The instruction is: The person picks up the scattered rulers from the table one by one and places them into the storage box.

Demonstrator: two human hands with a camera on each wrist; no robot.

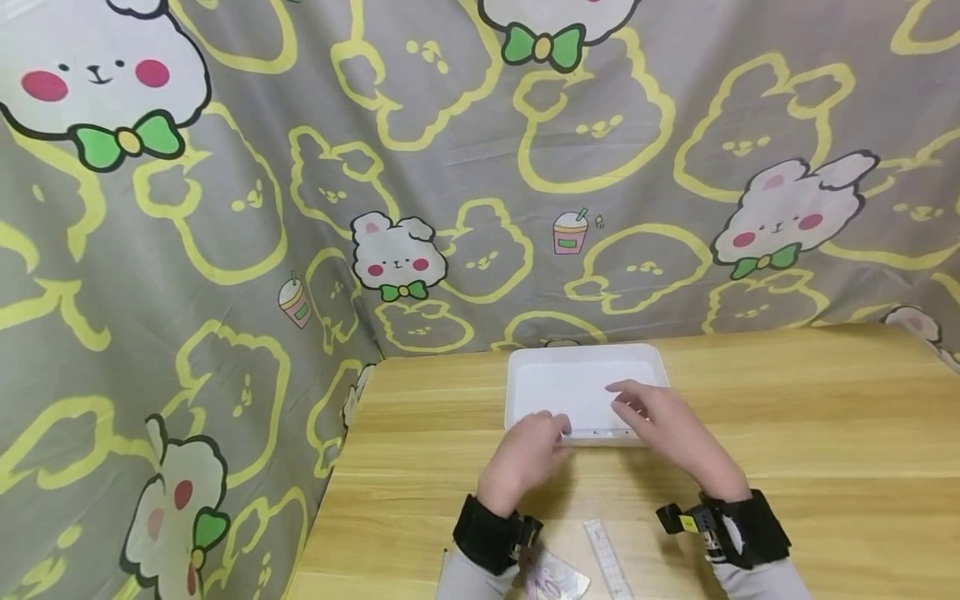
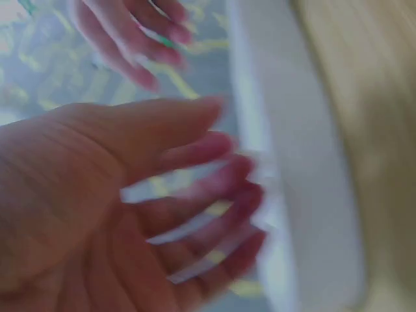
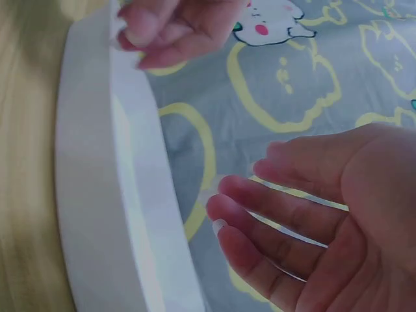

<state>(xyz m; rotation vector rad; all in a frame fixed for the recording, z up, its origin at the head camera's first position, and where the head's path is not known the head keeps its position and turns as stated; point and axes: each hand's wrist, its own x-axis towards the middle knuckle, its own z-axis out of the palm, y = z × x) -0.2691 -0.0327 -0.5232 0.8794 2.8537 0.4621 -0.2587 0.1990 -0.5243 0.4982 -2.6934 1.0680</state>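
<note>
A white tray [image 1: 525, 392] sits on the wooden table, and a clear ruler [image 1: 600, 433] lies along its near rim. My left hand [image 1: 532, 446] is at the ruler's left end, fingers loosely bent [image 2: 214, 188] by the tray rim [image 2: 286, 195]; that view is blurred. My right hand [image 1: 652, 412] hovers over the ruler's right part with straight, spread fingers [image 3: 260, 221] beside the tray wall [image 3: 97, 195], gripping nothing. The left hand's fingertips [image 3: 149, 26] show at the rim in the right wrist view.
A second clear ruler [image 1: 607, 567] and a clear set square or protractor [image 1: 555, 579] lie on the table near my wrists. A grey bunny-print cloth [image 1: 450, 167] hangs behind and to the left. The table edge [image 1: 330, 492] runs on the left.
</note>
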